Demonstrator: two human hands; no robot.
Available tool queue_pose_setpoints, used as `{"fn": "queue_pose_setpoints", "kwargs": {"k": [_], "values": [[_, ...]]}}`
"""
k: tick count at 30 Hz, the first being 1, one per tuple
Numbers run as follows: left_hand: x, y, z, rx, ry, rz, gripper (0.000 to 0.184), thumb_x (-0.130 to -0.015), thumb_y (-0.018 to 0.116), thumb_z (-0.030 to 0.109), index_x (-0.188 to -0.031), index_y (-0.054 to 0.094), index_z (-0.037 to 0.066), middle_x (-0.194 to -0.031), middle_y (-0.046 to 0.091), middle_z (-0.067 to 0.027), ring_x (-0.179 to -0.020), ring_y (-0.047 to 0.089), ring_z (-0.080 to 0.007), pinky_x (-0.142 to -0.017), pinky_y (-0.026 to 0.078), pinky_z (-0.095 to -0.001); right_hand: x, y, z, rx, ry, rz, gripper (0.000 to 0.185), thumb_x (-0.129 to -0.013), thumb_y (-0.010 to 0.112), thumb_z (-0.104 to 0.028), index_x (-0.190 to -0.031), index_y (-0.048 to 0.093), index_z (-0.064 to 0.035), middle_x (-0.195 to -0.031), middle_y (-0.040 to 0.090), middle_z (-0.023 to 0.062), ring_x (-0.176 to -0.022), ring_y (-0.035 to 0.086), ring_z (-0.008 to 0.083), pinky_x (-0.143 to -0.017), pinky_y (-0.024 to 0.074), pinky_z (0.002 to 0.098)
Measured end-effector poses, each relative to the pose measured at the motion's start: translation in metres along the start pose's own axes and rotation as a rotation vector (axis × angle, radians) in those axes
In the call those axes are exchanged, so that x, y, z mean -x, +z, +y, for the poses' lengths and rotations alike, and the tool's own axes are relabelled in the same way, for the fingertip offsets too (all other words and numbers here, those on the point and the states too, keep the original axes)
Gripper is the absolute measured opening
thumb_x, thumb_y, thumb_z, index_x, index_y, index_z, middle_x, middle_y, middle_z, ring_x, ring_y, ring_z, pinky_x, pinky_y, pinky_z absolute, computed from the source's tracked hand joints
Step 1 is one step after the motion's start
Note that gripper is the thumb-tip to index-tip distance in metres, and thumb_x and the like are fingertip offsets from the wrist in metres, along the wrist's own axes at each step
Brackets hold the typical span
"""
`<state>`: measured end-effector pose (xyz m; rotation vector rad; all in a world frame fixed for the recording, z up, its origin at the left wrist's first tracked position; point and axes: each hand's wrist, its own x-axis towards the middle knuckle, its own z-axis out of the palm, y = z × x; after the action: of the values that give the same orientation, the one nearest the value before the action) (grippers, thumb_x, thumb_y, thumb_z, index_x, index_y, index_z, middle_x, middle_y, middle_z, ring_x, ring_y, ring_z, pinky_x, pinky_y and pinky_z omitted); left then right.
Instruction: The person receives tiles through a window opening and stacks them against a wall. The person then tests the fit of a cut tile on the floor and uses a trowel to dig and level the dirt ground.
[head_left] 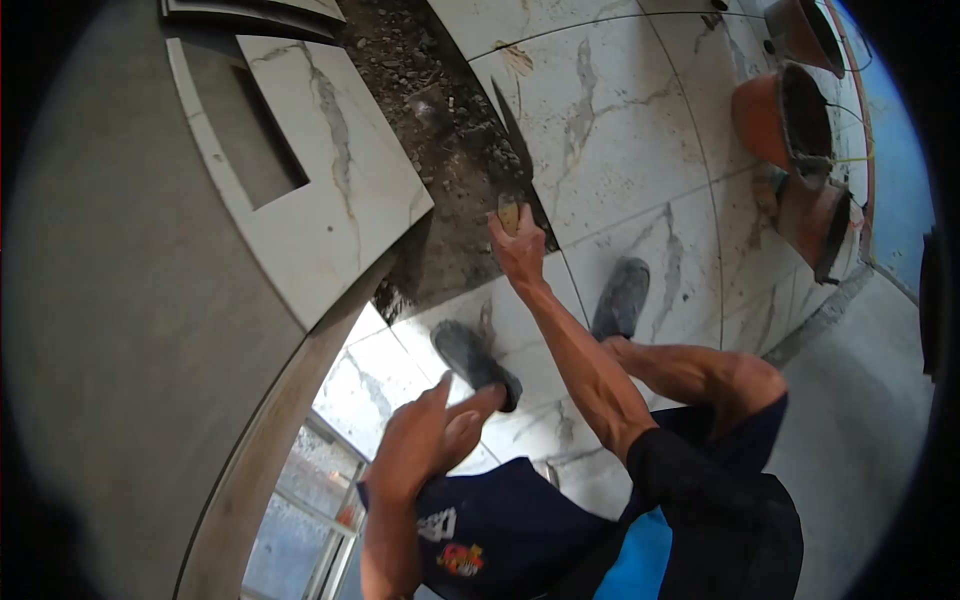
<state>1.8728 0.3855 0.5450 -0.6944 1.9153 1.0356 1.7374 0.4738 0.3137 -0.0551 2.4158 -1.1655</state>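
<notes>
My right hand [520, 245] is wrapped around the handle of a trowel [513, 130], whose dark, narrow-looking blade points away from me. It is above the right edge of a strip of dark, wet-looking rubble and mortar bed [440, 170] between the tiles. My left hand [415, 435] rests near my left knee with its fingers stretched out, holding nothing. White marbled floor tiles [620, 120] lie to the right of the strip. On the left is a marbled tile [375, 190] with a rectangular cut-out, raised against the grey wall side.
Several orange-brown buckets [760, 115] stand or lean along the right side by the wall. My feet in dark shoes [620, 297] are on the tiles below the strip. A grey wall [110, 300] fills the left, with a window frame [325, 540] at lower left.
</notes>
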Motion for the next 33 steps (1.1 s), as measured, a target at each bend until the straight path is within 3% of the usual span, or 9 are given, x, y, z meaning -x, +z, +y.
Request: {"fn": "queue_pose_setpoints", "kwargs": {"k": [5,9,17,20,23,25,29,31,33], "values": [[-0.002,-0.014,-0.008,-0.113,0.204,0.343,0.054,-0.077,0.058,0.022,-0.122,0.038,0.001,-0.111,0.051,-0.0195,-0.100,0.050,-0.0346,-0.086,0.039,-0.0395,-0.035,0.028,0.007,-0.149,-0.474,0.234,0.023,-0.076,0.059,-0.015,-0.086,0.043,-0.0021,-0.055,0.050,0.0154,-0.046,0.053,0.0285,-0.042,0.0413,0.0327],[0.004,0.004,-0.015,-0.246,0.085,0.275,0.056,-0.075,0.060,0.024,-0.122,0.039,0.001,-0.108,0.052,-0.0186,-0.099,0.050,-0.0349,-0.086,0.039,-0.0404,-0.055,0.071,0.081,0.016,-0.081,-0.058,0.028,-0.078,0.056,-0.025,-0.084,0.045,0.0007,-0.058,0.052,0.0188,-0.052,0.056,0.0338,-0.049,0.0443,0.0375],[0.015,0.028,-0.035,-0.327,0.187,0.509,0.055,-0.073,0.061,0.025,-0.119,0.042,0.001,-0.107,0.053,-0.0174,-0.096,0.051,-0.0328,-0.085,0.038,-0.0400,-0.059,0.050,0.006,-0.289,-0.495,0.147,0.037,-0.079,0.055,-0.032,-0.085,0.047,0.0041,-0.062,0.055,0.0222,-0.056,0.057,0.0373,-0.050,0.0445,0.0406],[0.012,0.032,-0.042,-0.338,0.299,0.514,0.058,-0.071,0.065,0.022,-0.119,0.040,0.000,-0.109,0.052,-0.0181,-0.097,0.052,-0.0340,-0.088,0.038,-0.0406,-0.067,0.078,0.045,-0.169,-0.334,0.142,0.036,-0.080,0.055,-0.033,-0.084,0.047,0.0025,-0.058,0.053,0.0189,-0.050,0.057,0.0314,-0.047,0.0441,0.0375],[0.015,0.015,-0.038,-0.353,0.318,0.466,0.058,-0.072,0.065,0.024,-0.119,0.040,0.000,-0.109,0.052,-0.0184,-0.098,0.052,-0.0337,-0.089,0.039,-0.0408,-0.060,0.058,0.028,-0.167,0.054,-0.228,0.037,-0.080,0.055,-0.034,-0.083,0.047,0.0024,-0.058,0.054,0.0183,-0.051,0.058,0.0294,-0.046,0.0436,0.0374],[0.029,-0.002,-0.036,-0.351,0.513,0.381,0.059,-0.071,0.065,0.023,-0.119,0.040,0.000,-0.108,0.052,-0.0192,-0.099,0.052,-0.0337,-0.089,0.040,-0.0407,-0.054,0.051,0.017,-0.148,-0.298,-0.012,0.036,-0.080,0.055,-0.032,-0.085,0.047,0.0028,-0.061,0.056,0.0179,-0.052,0.059,0.0276,-0.046,0.0445,0.0366],[0.033,-0.027,-0.039,-0.162,0.641,0.424,0.049,-0.079,0.054,0.008,-0.123,0.035,-0.001,-0.111,0.052,-0.0216,-0.102,0.053,-0.0326,-0.087,0.041,-0.0375,-0.053,0.053,0.024,-0.223,-0.565,0.121,0.037,-0.079,0.056,-0.032,-0.087,0.047,0.0033,-0.062,0.057,0.0183,-0.054,0.060,0.0277,-0.047,0.0452,0.0373],[0.000,-0.015,-0.028,0.155,0.662,0.470,0.048,-0.082,0.045,0.002,-0.127,0.029,-0.001,-0.116,0.048,-0.0229,-0.105,0.051,-0.0301,-0.090,0.039,-0.0356,-0.069,0.078,0.066,-0.168,-0.050,-0.271,0.039,-0.078,0.056,-0.034,-0.084,0.047,0.0025,-0.062,0.056,0.0195,-0.055,0.060,0.0280,-0.047,0.0447,0.0373],[-0.051,-0.003,-0.013,0.522,0.689,0.602,0.049,-0.084,0.042,0.002,-0.129,0.024,-0.001,-0.122,0.042,-0.0233,-0.109,0.048,-0.0286,-0.092,0.036,-0.0348,-0.049,0.065,0.054,-0.109,-0.031,-0.304,0.041,-0.078,0.056,-0.036,-0.082,0.044,0.0024,-0.062,0.054,0.0228,-0.058,0.059,0.0344,-0.049,0.0432,0.0406]]}}
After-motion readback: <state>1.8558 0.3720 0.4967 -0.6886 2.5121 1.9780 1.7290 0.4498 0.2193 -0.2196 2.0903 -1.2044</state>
